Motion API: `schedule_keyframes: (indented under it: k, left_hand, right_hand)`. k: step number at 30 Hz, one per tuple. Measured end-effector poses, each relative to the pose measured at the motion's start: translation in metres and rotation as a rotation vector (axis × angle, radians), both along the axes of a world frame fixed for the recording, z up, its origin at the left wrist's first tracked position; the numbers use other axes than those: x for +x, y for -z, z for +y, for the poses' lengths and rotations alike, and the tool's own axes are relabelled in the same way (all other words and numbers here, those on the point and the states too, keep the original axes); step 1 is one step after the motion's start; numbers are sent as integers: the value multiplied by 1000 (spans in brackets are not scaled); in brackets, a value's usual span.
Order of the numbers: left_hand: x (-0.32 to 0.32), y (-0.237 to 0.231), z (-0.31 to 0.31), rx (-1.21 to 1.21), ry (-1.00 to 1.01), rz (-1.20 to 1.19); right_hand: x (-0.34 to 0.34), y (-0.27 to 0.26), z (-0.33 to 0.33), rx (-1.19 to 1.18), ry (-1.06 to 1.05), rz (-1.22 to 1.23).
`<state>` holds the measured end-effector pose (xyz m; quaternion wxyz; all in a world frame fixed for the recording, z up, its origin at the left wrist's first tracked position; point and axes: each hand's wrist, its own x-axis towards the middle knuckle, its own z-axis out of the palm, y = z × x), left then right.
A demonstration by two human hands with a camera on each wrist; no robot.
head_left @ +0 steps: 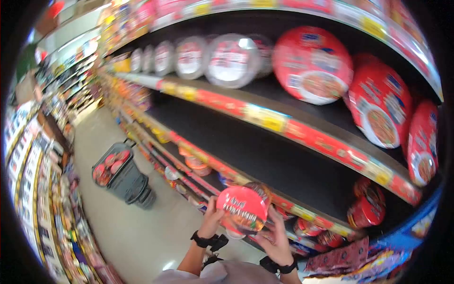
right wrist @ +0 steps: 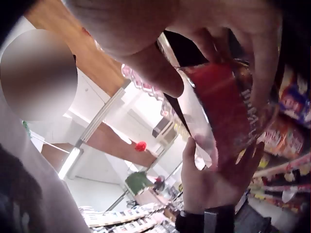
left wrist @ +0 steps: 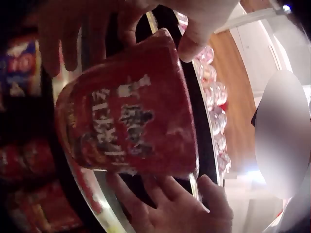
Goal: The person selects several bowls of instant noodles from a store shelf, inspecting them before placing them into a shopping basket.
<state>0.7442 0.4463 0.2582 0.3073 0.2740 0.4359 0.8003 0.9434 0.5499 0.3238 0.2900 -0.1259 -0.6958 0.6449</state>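
Observation:
Both hands hold a red instant noodle cup (head_left: 242,203) in front of the lower shelves, its printed side facing up toward the head camera. My left hand (head_left: 211,220) grips its left side, and my right hand (head_left: 278,240) holds the opposite side. In the left wrist view the cup (left wrist: 136,116) lies sideways between the two hands, with white lettering along its wall. The right wrist view shows the right hand (right wrist: 214,34) over the cup (right wrist: 218,107) and the left hand (right wrist: 214,187) below it. Each wrist wears a black strap.
Large red noodle bowls (head_left: 312,64) and white-lidded tubs (head_left: 231,60) line the upper shelf. More red cups (head_left: 366,210) sit on the shelf at lower right. A grey basket (head_left: 124,175) with red packs stands in the aisle (head_left: 99,142). Stocked shelves (head_left: 38,199) run along the left.

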Motion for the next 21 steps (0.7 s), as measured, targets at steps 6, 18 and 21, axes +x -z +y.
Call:
schedule_keyframes:
  k: [6, 18, 21]
  left_hand:
    - [-76, 32, -147, 45, -133, -231]
    - [-163, 65, -330, -606, -397, -65]
    - [-173, 70, -354, -687, -514, -139]
  right_hand:
    - [-117, 35, -76, -50, -408, -176]
    - [-300, 132, -171, -61, -832, -461]
    - [-342, 124, -197, -124, -926, -504]
